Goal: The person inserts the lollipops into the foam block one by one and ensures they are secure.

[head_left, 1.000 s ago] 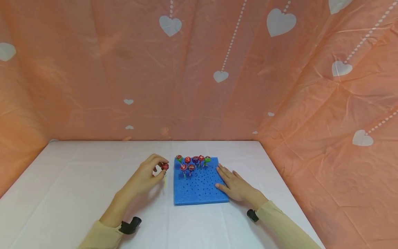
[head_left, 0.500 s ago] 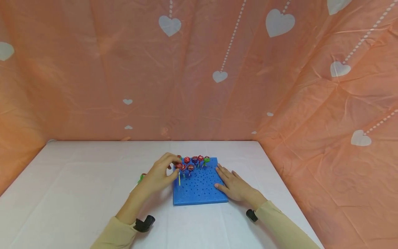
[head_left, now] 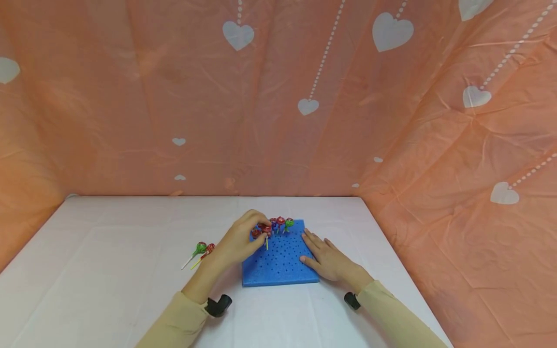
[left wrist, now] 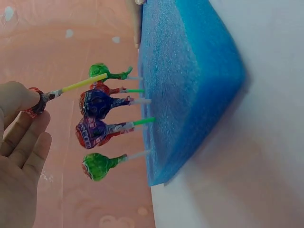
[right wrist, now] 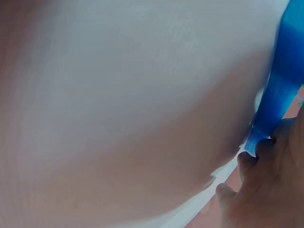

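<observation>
My left hand [head_left: 241,240] pinches a lollipop with a dark red wrapper [left wrist: 38,101] by its head. Its yellow stick [left wrist: 81,84] hangs free above the blue foam board [head_left: 280,276] in the head view, its tip apart from the foam. Several wrapped lollipops stand with their sticks in the board's far part; a green one [left wrist: 97,166], a purple one [left wrist: 96,104] and another green one [head_left: 289,223] are among them. My left hand hides part of these in the head view. With fingers straight, my right hand [head_left: 331,260] rests on the board's right edge.
Two loose lollipops, one green [head_left: 200,247] and one red [head_left: 211,248], lie on the white tablecloth [head_left: 109,270] left of the board, partly behind my left wrist. Many small holes dot the foam. An orange curtain with hearts [head_left: 308,106] hangs behind the table.
My left hand has carried the yellow-stick lollipop rightward from beside the board to over it. The loose lollipops on the tablecloth have come into sight. My right hand stays in place.
</observation>
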Demonstrator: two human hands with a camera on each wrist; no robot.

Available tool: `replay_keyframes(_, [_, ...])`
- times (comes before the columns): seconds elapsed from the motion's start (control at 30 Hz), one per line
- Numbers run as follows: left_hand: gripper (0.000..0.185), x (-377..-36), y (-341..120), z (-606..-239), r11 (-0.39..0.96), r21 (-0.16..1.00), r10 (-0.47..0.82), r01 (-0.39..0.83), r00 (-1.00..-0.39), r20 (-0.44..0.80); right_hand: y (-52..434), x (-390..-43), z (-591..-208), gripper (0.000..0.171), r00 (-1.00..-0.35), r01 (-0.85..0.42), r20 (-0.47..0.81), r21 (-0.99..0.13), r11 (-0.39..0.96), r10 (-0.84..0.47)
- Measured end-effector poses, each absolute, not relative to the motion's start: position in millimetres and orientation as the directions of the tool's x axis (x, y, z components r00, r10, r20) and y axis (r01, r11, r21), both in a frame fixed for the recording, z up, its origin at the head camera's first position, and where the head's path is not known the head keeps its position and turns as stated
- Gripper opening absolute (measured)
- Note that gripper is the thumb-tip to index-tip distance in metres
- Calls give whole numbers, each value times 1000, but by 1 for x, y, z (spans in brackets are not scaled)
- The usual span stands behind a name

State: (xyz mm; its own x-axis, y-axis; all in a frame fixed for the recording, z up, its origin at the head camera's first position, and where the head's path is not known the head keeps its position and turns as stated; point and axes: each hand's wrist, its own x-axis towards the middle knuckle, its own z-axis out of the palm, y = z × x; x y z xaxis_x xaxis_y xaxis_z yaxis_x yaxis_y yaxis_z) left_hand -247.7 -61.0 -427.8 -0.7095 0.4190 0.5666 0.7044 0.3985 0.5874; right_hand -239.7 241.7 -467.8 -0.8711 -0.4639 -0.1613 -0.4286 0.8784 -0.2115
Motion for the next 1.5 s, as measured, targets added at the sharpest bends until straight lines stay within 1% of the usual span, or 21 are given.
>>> replay_keyframes(0.27, [28, -253, -49, -424, 459, 585, 442, 669, -743, 502, 242, -241, -469, 79, -868, -438, -157, -206, 875, -472])
replay_keyframes(0.37, [27, -256, -45, -425, 466, 574, 463, 673, -738, 491, 242, -241, -468, 78, -866, -442, -153, -212, 872, -476])
replay_keyframes(0.53, [23, -262, -41, -428, 479, 553, 485, 682, -731, 480, 242, -241, -467, 78, -863, -455, -151, -184, 871, -483])
replay_keyframes(0.9, [20, -263, -35, -432, 516, 559, 508, 649, -757, 410, 242, -242, -470, 79, -865, -454, -143, -185, 872, -481])
replay_keyframes(1.5, [20, -263, -33, -437, 528, 567, 498, 632, -771, 396, 242, -240, -468, 77, -865, -453, -142, -194, 870, -482])
